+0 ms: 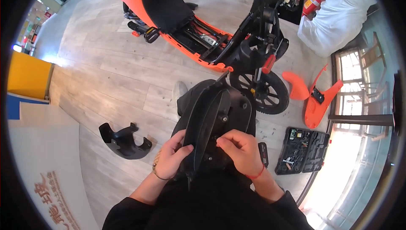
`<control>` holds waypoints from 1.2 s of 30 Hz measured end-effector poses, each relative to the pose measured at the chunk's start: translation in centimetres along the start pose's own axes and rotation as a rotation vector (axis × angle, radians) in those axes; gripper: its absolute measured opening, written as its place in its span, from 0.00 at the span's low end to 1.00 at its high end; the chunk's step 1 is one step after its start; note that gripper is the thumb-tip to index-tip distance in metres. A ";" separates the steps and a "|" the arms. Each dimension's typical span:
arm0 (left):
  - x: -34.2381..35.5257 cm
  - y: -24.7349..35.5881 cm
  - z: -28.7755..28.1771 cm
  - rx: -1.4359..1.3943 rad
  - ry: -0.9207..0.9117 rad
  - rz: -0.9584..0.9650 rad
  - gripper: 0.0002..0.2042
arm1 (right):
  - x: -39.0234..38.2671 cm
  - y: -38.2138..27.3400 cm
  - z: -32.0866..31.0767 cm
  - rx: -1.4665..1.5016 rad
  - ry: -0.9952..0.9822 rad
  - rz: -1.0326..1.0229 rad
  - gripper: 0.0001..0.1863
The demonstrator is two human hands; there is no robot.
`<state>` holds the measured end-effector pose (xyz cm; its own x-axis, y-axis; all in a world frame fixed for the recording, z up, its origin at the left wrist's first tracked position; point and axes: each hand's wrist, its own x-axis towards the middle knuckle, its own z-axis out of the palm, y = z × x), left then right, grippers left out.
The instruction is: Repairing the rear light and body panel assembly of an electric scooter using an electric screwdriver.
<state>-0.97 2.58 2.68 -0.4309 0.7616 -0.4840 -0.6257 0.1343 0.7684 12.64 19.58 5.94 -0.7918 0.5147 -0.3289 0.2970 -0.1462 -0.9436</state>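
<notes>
Partly stripped orange-and-black bike [175, 20] is seen beyond a black cover [205, 111] held across the lap.

Orange panels [316, 110], an open toolbox [302, 150] and a curved black part [127, 147] are spread on the floor, already off; work on the unattached cover appears unfinished. Its edge is clamped by the left hand's [172, 156] fingers; the right hand's [243, 149] are pinched together at its inner side, any small item hidden.
</notes>
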 end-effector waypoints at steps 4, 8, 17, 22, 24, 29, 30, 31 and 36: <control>0.8 0.0 -0.6 -0.336 -0.220 0.006 0.27 | -0.1 -0.2 -0.2 0.020 -0.015 -0.019 0.09; 2.2 0.2 -0.3 -0.820 -0.544 -0.118 0.28 | 0.4 0.2 -0.7 0.472 -0.156 0.051 0.09; 3.8 0.8 1.9 -0.380 -0.386 -0.322 0.26 | 1.1 1.8 -3.0 0.939 -0.317 0.041 0.13; 4.2 1.1 2.2 -0.431 -0.320 -0.097 0.20 | 0.8 1.1 -4.1 0.632 -0.139 0.084 0.12; 4.0 1.5 2.3 -0.384 -0.239 -0.037 0.19 | 0.9 0.8 -4.4 0.553 -0.087 0.074 0.11; 3.7 3.1 2.2 -0.354 -0.079 0.111 0.17 | 1.5 1.1 -4.2 0.543 0.074 0.142 0.10; 3.5 3.4 2.2 -0.272 0.011 0.074 0.16 | 1.7 1.3 -3.9 0.554 0.121 0.145 0.10; 3.4 3.6 2.4 -0.282 -0.030 0.125 0.15 | 1.8 1.3 -3.7 0.567 0.166 0.148 0.10; 2.5 4.4 3.5 -0.252 0.011 0.213 0.13 | 1.8 1.3 -3.6 0.697 0.060 0.109 0.19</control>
<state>-2.56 7.26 6.34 -0.5753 0.7489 -0.3290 -0.6613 -0.1891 0.7259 13.54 23.35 4.30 -0.7403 0.5092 -0.4389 -0.0544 -0.6961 -0.7159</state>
